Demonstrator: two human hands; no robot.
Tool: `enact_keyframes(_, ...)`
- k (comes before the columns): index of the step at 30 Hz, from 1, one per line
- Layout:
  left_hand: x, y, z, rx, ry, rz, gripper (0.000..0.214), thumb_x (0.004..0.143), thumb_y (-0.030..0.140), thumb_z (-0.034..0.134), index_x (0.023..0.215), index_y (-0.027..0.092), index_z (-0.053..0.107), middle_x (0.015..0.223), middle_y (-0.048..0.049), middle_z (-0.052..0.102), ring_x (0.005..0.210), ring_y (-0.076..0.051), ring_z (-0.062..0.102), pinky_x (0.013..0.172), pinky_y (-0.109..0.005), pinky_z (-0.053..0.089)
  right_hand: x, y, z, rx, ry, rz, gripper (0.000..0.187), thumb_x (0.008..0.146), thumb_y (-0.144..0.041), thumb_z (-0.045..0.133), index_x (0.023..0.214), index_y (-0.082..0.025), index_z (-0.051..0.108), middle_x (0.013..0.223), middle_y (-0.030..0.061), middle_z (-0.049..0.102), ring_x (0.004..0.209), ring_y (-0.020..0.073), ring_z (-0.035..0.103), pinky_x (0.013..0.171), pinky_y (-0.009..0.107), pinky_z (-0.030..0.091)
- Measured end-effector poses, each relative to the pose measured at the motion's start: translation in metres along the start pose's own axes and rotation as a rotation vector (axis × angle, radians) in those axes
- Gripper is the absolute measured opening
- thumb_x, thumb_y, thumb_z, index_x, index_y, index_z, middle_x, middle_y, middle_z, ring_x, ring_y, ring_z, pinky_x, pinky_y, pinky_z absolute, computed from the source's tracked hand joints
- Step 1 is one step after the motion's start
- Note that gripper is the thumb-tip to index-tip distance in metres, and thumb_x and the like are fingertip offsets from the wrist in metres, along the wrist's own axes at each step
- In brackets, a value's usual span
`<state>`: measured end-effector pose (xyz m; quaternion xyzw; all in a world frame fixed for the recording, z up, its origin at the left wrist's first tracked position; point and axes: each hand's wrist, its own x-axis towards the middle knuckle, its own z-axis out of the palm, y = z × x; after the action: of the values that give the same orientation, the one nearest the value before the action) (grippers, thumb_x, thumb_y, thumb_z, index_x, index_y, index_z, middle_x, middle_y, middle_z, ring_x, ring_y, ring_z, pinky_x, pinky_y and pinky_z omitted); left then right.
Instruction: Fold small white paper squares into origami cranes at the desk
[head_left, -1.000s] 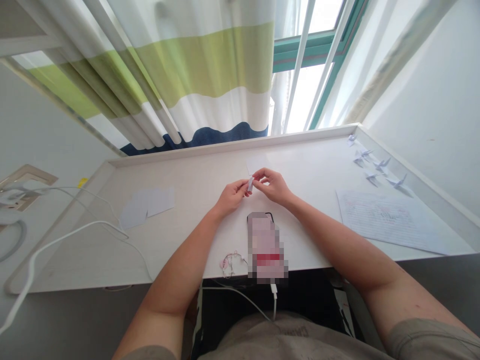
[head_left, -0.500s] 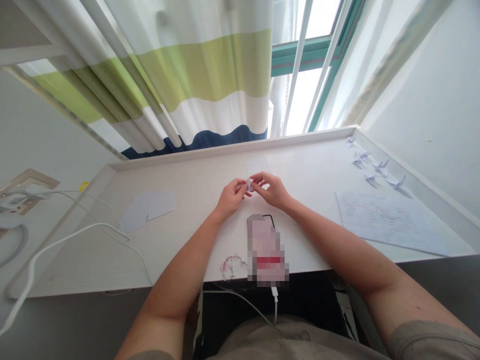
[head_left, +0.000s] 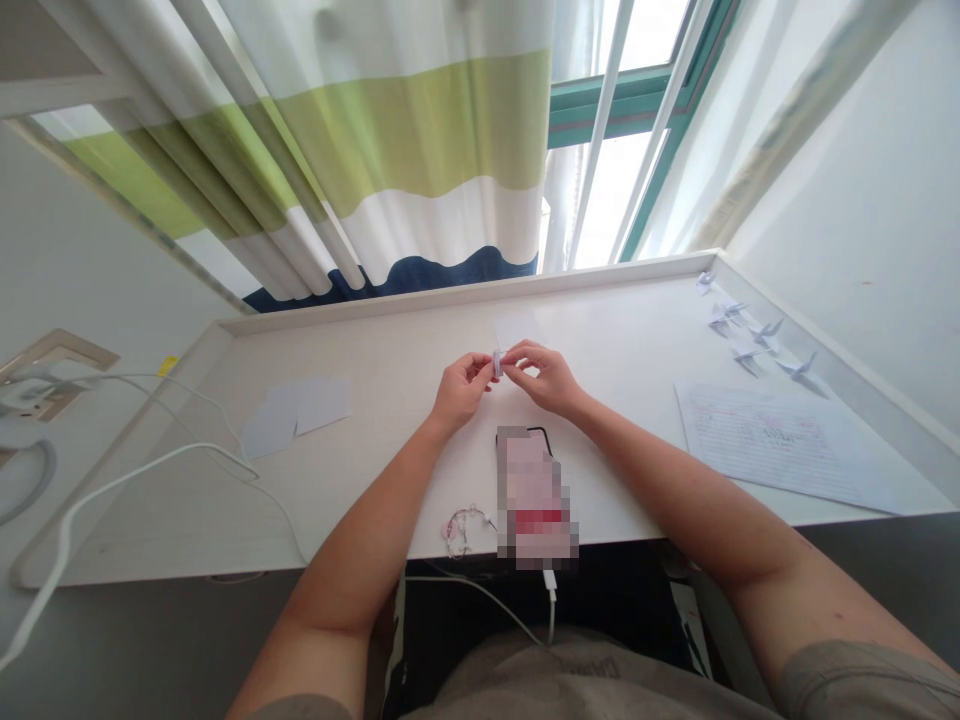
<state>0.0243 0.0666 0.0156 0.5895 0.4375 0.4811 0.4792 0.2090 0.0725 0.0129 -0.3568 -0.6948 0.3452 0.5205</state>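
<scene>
Both of my hands meet above the middle of the white desk point(head_left: 375, 470). My left hand point(head_left: 459, 388) and my right hand point(head_left: 546, 376) pinch a small folded piece of white paper point(head_left: 497, 362) between their fingertips, holding it just off the desk. A square of white paper point(head_left: 514, 328) lies flat right behind the hands. A phone point(head_left: 534, 490) on a charging cable lies near the desk's front edge, just below my hands.
Two white paper squares point(head_left: 296, 412) lie at the left. Several folded paper cranes point(head_left: 750, 335) stand at the back right, beside a written sheet point(head_left: 780, 442). White cables point(head_left: 135, 470) cross the left end. A small bracelet point(head_left: 459, 525) sits by the phone. A striped curtain point(head_left: 390, 150) and a window are behind.
The fingertips have shifted slightly on the small folded paper; both hands stay in the same place above the desk.
</scene>
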Motion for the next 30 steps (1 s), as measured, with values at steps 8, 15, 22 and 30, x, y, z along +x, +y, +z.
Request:
enact_keyframes(8, -0.0004, -0.0002, 0.0001, -0.027, -0.059, -0.042, 0.028, 0.087, 0.042, 0.081, 0.095, 0.017, 0.072, 0.086, -0.0047, 0.075, 0.072, -0.014, 0.069, 0.069, -0.028, 0.053, 0.0014, 0.0052, 0.0002, 0.056, 0.037, 0.109, 0.023, 0.084, -0.037, 0.078, 0.101, -0.024, 0.071, 0.091, 0.0025, 0.076, 0.085, 0.0192, 0.071, 0.078, 0.039, 0.058)
enact_keyframes(15, -0.0021, 0.0014, 0.0023, -0.218, -0.090, -0.100, 0.040, 0.083, 0.051, 0.084, 0.097, 0.017, 0.070, 0.093, -0.0056, 0.075, 0.078, -0.016, 0.071, 0.078, -0.033, 0.057, 0.0035, 0.0045, 0.0002, 0.139, 0.047, 0.134, 0.023, 0.083, -0.038, 0.079, 0.099, -0.023, 0.069, 0.091, 0.0029, 0.073, 0.087, 0.0195, 0.070, 0.079, 0.038, 0.057)
enact_keyframes(22, -0.0029, 0.0040, 0.0027, -0.285, -0.142, -0.114, 0.045, 0.077, 0.046, 0.092, 0.102, 0.017, 0.070, 0.096, -0.0049, 0.075, 0.085, -0.015, 0.070, 0.094, -0.038, 0.055, 0.0049, 0.0074, -0.0003, 0.167, 0.058, 0.135, 0.032, 0.083, -0.046, 0.080, 0.105, -0.023, 0.072, 0.090, 0.0024, 0.073, 0.087, 0.0197, 0.070, 0.080, 0.038, 0.058)
enact_keyframes(30, -0.0039, 0.0052, 0.0034, -0.303, -0.146, -0.153, 0.046, 0.073, 0.046, 0.094, 0.098, 0.016, 0.069, 0.099, -0.0051, 0.075, 0.091, -0.018, 0.073, 0.095, -0.040, 0.055, 0.0044, 0.0055, 0.0002, 0.170, 0.068, 0.160, 0.028, 0.081, -0.045, 0.083, 0.091, -0.023, 0.070, 0.089, 0.0028, 0.074, 0.084, 0.0194, 0.071, 0.080, 0.040, 0.061)
